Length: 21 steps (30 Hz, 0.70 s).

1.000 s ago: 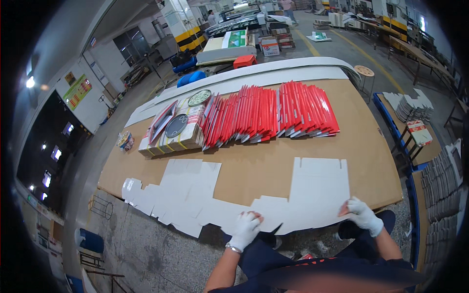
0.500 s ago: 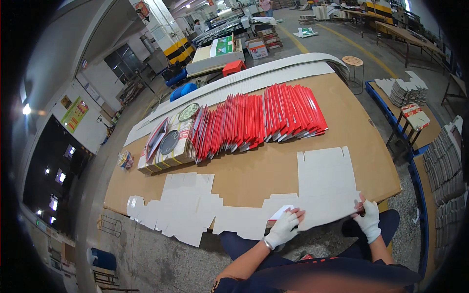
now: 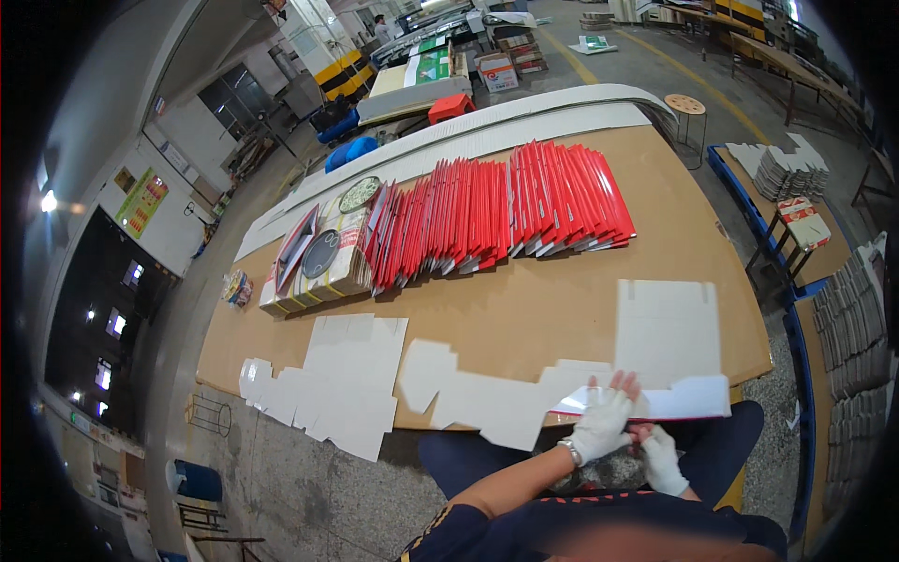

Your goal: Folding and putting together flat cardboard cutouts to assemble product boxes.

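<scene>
A white die-cut cardboard blank (image 3: 670, 323) lies at the table's near right edge. Along its near side runs a glossy white strip (image 3: 693, 398) with a thin red edge. My left hand (image 3: 602, 429), in a white glove with bare fingertips, presses on the strip with fingers stretched out. Just right of it and lower, my right hand (image 3: 661, 459), gloved the same way, has its fingers curled at the near edge. What those fingers pinch, if anything, is hidden. A second white cardboard blank (image 3: 351, 375) lies to the left, apart from the first.
A long row of red folded pieces (image 3: 478, 215) stands across the brown table (image 3: 524, 314). At its left end are a strapped bundle (image 3: 351, 267) and a dark round lid (image 3: 321, 253). Stacked grey cardboard (image 3: 847, 328) sits on the right; a round stool (image 3: 685, 105) stands beyond.
The right-hand blank has slid right, separating from the left one. The white strip now shows along its near side. My right hand has moved left beside my left hand, which has shifted right.
</scene>
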Motion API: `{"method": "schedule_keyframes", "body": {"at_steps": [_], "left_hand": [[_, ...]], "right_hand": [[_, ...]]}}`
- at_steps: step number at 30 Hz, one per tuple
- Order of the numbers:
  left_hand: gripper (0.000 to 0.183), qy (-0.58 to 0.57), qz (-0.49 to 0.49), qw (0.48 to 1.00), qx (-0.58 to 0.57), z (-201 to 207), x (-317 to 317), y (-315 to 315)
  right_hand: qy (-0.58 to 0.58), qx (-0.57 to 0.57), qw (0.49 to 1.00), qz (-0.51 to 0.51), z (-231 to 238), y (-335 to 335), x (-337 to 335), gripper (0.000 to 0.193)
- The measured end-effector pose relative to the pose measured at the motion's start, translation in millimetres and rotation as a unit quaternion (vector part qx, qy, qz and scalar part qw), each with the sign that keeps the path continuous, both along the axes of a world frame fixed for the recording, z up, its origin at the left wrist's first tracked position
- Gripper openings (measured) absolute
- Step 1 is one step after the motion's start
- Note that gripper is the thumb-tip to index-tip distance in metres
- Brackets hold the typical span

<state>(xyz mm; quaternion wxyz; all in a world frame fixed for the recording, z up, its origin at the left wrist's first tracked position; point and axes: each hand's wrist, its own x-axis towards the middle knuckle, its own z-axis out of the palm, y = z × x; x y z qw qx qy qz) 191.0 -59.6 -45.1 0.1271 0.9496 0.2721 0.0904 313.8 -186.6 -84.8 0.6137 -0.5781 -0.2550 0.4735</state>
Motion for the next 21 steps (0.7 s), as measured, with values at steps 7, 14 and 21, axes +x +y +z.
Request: {"method": "schedule_keyframes", "body": {"at_steps": [7,14,21], "left_hand": [[0.096,-0.030,0.003,0.998,-0.062,6,3,-8],[0.106,-0.049,-0.056,0.993,-0.093,4,1,-19],[0.074,0.127,0.043,0.990,0.033,10,-130,1]], "right_hand": [[-0.367,-0.084,0.914,-0.151,32,21,54,0.019],[-0.646,0.156,0.747,-0.002,42,63,76,0.055],[-0.729,0.148,0.662,0.090,34,63,103,0.038]]}}
